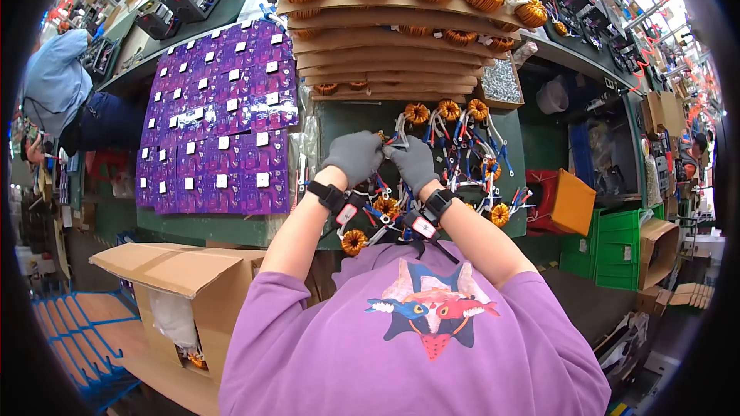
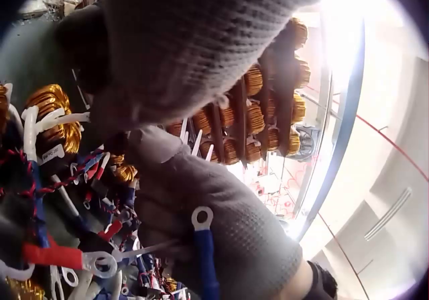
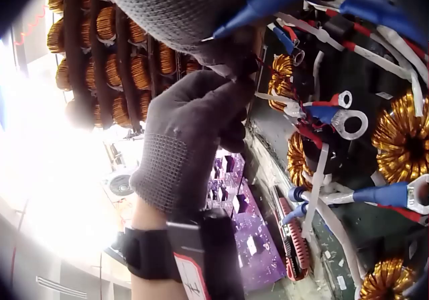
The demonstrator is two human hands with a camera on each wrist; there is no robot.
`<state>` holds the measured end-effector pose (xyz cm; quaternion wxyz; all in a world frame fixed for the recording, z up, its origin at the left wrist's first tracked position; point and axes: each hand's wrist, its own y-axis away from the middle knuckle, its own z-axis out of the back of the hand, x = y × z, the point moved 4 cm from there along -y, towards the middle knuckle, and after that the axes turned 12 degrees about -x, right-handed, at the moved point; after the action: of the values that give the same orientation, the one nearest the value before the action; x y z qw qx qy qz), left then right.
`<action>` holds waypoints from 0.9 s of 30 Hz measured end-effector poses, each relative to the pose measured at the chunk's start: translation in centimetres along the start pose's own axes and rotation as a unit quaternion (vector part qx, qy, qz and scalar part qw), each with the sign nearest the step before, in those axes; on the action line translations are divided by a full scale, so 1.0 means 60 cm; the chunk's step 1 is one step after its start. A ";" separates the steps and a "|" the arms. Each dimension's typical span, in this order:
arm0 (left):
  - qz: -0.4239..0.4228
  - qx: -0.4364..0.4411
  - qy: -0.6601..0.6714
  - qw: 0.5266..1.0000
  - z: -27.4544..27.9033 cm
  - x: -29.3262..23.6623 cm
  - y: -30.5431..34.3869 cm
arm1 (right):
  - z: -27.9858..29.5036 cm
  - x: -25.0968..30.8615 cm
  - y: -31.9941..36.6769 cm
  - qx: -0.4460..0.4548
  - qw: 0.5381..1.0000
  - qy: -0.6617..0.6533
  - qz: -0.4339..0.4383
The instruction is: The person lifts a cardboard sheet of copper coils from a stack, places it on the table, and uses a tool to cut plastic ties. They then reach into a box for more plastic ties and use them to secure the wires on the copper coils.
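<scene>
Both hands wear grey gloves and meet over the near side of the green bench. The left hand (image 1: 356, 156) has its fingers curled and pinches white leads of a wired coil; the right hand (image 1: 412, 163) pinches at the same spot, its fingertips close to the left ones. In the right wrist view the left hand (image 3: 184, 132) bends its fingers toward the thumb, and the exact part held is hidden. A blue sleeved ring terminal (image 2: 206, 253) hangs in front of the right hand (image 2: 214, 213) in the left wrist view. Copper coils (image 1: 416, 113) with red, blue and white leads lie around.
Purple circuit boards (image 1: 223, 119) cover the bench at left. Stacked cardboard layers (image 1: 385, 62) with coils stand at the back. A box of small metal parts (image 1: 502, 81) is at back right, green crates (image 1: 617, 250) at right, an open carton (image 1: 166, 270) at lower left.
</scene>
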<state>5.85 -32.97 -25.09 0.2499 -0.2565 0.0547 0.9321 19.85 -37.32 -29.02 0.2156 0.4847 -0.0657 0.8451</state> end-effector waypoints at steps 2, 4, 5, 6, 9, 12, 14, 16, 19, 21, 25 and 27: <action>0.037 0.019 0.202 0.978 0.000 -0.010 0.014 | -0.016 -0.037 -0.017 -0.004 0.998 -0.062 -0.021; 0.075 -0.007 0.180 0.981 0.019 -0.013 0.014 | -0.018 -0.047 -0.021 -0.006 0.993 -0.111 -0.038; 0.115 -0.032 0.158 0.980 0.026 -0.009 0.015 | -0.014 -0.038 -0.017 -0.005 0.993 -0.110 -0.039; 0.115 -0.056 0.137 0.982 0.023 0.012 0.009 | -0.011 -0.029 -0.013 0.000 0.993 -0.107 -0.041; 0.000 -0.062 0.075 0.995 -0.008 0.057 -0.009 | -0.004 -0.019 -0.009 0.012 0.994 -0.102 -0.041; -0.011 0.052 0.100 0.994 -0.021 0.063 -0.031 | -0.008 -0.020 -0.009 0.020 0.993 -0.112 -0.039; 0.004 0.084 0.063 0.994 -0.004 0.036 -0.033 | 0.001 -0.009 -0.005 0.018 0.991 -0.123 -0.041; -0.032 0.068 -0.012 0.997 -0.005 0.021 -0.033 | 0.006 0.003 -0.001 0.029 0.995 -0.073 -0.056; -0.084 0.041 -0.131 0.987 -0.003 -0.001 -0.016 | -0.006 -0.016 -0.010 0.020 0.997 -0.057 -0.047; -0.088 -0.003 0.030 0.996 0.000 -0.003 -0.002 | 0.001 -0.006 -0.009 0.010 0.995 -0.088 -0.048; 0.192 0.086 0.301 0.930 0.001 0.028 0.006 | -0.006 -0.016 -0.011 0.005 0.990 -0.135 -0.049; 0.048 0.019 0.338 0.940 -0.016 0.050 -0.004 | -0.004 -0.014 -0.013 0.005 0.990 -0.132 -0.045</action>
<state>4.18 -31.67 -27.39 0.1761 -0.5489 0.1657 0.8001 20.36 -36.79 -29.95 0.2404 0.5954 -0.0677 0.7636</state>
